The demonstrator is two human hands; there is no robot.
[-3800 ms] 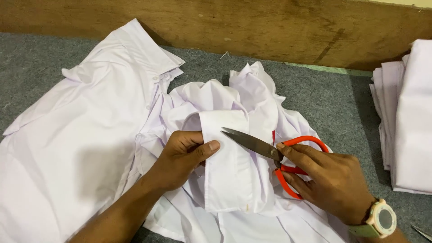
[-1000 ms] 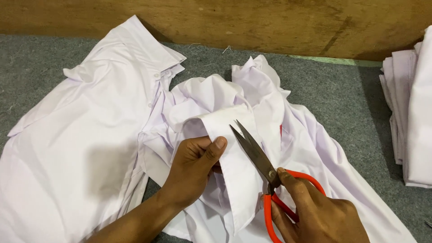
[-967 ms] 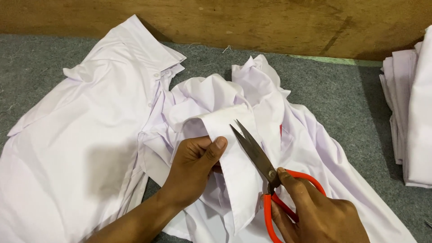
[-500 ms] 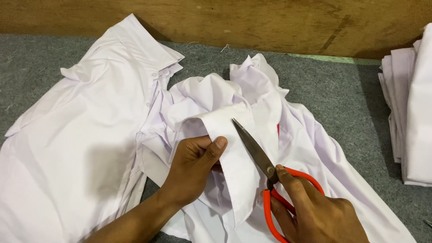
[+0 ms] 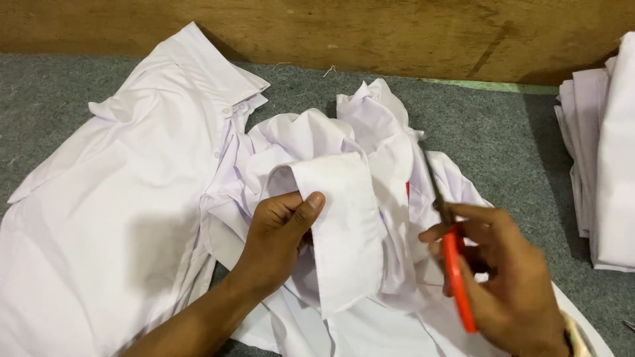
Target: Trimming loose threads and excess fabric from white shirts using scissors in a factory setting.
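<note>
The fingers [image 5: 311, 203] of the left hand [image 5: 278, 241] are closed in a pinch on the folded white cotton cuff [image 5: 340, 231] of the crumpled white shirt [image 5: 370, 152], thumb on top, holding that stiff band up off the heap. The right hand [image 5: 509, 277] has its fingers wrapped shut through the loops of the orange-handled steel scissors [image 5: 453, 264], seen almost edge-on, blades pointing away from the person and just right of the cuff; whether the blades are parted I cannot tell.

To work cleanly here, I judge the cuff should be kept taut and flat, so only a stray thread meets the blades and not the cloth.

From the head view, the fabric is smooth and thin, creasing softly, while the cuff keeps a crisp rectangular shape. A second white shirt [image 5: 132, 198] lies spread flat at left on the grey felt-like worktop [image 5: 516, 145]. A stack of folded white garments [image 5: 605, 158] sits at right, before a worn wooden board [image 5: 370, 33].
</note>
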